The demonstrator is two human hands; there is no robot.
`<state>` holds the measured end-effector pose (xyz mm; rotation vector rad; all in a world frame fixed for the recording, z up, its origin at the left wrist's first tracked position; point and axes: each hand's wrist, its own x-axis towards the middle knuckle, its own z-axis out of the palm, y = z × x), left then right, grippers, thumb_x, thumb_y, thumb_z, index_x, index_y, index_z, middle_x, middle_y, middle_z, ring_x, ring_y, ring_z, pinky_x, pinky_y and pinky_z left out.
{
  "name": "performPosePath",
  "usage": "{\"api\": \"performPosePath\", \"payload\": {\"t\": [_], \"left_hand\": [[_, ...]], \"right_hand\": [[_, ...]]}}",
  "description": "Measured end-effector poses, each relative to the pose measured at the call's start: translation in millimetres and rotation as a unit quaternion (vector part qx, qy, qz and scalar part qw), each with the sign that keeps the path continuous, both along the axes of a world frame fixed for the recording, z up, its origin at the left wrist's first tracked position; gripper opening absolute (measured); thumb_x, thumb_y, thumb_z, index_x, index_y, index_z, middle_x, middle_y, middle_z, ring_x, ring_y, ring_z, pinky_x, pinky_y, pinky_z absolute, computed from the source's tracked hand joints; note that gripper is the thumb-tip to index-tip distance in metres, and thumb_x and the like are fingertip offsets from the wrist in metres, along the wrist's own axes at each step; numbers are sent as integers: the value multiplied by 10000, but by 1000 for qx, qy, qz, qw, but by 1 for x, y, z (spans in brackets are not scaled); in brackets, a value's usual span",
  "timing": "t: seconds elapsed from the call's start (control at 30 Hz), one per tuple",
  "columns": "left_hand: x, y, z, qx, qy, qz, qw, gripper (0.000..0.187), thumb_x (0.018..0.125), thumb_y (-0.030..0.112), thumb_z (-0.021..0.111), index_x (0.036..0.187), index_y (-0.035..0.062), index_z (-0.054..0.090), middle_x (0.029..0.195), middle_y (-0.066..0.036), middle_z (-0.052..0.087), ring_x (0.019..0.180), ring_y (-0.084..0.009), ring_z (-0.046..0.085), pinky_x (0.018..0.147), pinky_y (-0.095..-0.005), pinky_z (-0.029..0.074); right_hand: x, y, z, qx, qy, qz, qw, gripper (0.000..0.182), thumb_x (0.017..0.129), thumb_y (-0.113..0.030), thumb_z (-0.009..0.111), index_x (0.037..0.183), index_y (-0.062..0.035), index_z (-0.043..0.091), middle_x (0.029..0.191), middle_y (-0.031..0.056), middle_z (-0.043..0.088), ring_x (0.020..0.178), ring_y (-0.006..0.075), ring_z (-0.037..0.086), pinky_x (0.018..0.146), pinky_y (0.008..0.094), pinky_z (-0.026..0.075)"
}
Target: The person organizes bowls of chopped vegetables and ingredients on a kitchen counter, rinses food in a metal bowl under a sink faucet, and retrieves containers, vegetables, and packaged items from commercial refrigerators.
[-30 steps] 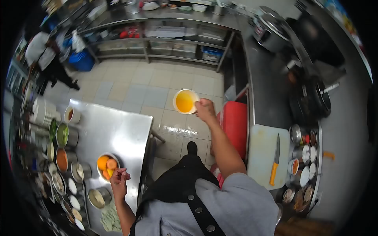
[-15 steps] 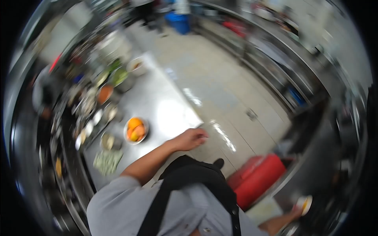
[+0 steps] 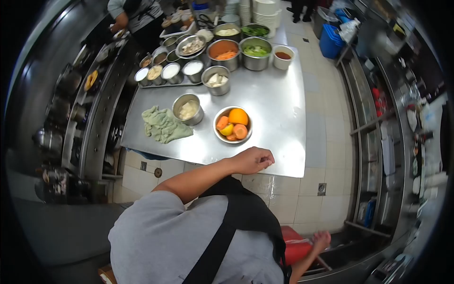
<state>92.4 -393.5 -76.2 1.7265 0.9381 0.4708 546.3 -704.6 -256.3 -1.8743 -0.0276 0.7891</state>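
Holding the left hand (image 3: 255, 161) over the near edge of the counter (image 3: 279, 109), lower middle of the frame, with fingers loosely curled closed, just below a bowl (image 3: 250, 124) of carrots (image 3: 240, 131) and an orange (image 3: 238, 116). Showing the right hand (image 3: 321, 240) beside a red box (image 3: 294, 252), lower right, too blurred to tell whether gripping.

round bowl (image 3: 221, 114) | upright, steel table (image 3: 279, 109) | orange (image 3: 238, 116), yellow piece (image 3: 227, 130), likely carrots (image 3: 240, 131) inside

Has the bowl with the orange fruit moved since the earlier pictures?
No: on the steel table, the bowl keeps its place beside the small pot, opposite the green cloth.
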Motion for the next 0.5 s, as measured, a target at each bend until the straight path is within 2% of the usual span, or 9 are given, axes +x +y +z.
{"api": "performPosePath", "payload": {"t": [0.03,0.07,0.1,0.17,0.23,0.3,0.33,0.37,0.5], "left_hand": [[-18,4,6,9,-7,28,1000,159,902,137,578,1016,29,607,770,-17,594,683,-69,533,621,-227,436],[-37,10,-7,15,-67,74,995,141,898,115,583,1007,32,616,763,-7,584,683,-65,524,613,-222,428],[-59,15,-1,26,-76,119,990,125,897,88,580,1002,33,618,777,-3,592,704,-67,535,634,-225,441],[-107,27,3,70,-101,209,970,108,894,78,580,978,22,619,800,-7,604,726,-67,548,666,-223,451],[-157,38,0,162,-110,330,924,98,890,76,584,958,16,621,811,-11,615,752,-68,558,699,-225,459],[-209,47,-4,119,-138,463,867,70,890,69,584,919,26,631,807,6,603,703,-59,529,649,-217,451],[-234,49,-4,139,-103,500,848,69,886,68,586,921,22,624,806,4,600,708,-59,532,657,-215,452],[-258,50,-5,157,-68,536,827,70,882,67,588,924,19,617,805,2,597,713,-59,535,666,-212,453],[-323,45,-41,76,-80,581,806,113,866,50,569,965,-3,583,823,-20,591,715,-82,546,657,-219,461]], "right_hand": [[-46,72,30,-48,-46,152,986,222,914,-237,533,1085,-95,540,904,102,634,662,177,612,490,267,463],[-97,127,54,-4,-82,236,968,194,904,-214,561,1048,-86,539,842,64,617,639,132,596,455,217,426],[-150,175,82,31,-101,303,947,165,901,-167,564,1012,-44,560,818,59,615,647,127,600,496,226,434],[-221,250,107,37,-71,413,907,247,882,-177,596,1064,-14,560,891,81,623,698,147,630,567,253,468],[-270,307,86,71,-71,472,876,294,878,-250,615,1053,-23,551,878,71,623,679,116,603,509,231,431],[-323,350,106,9,-111,499,859,336,866,-250,617,1081,2,563,933,119,633,722,169,630,624,275,484],[-344,365,110,41,-189,504,842,347,861,-264,623,1075,4,567,936,122,634,741,177,630,654,287,487],[-361,379,115,74,-267,504,818,358,857,-278,628,1068,6,572,939,125,635,760,185,630,683,300,491],[-420,446,140,133,-272,535,789,320,855,-293,619,982,0,601,886,134,661,793,237,636,737,330,490]]}}
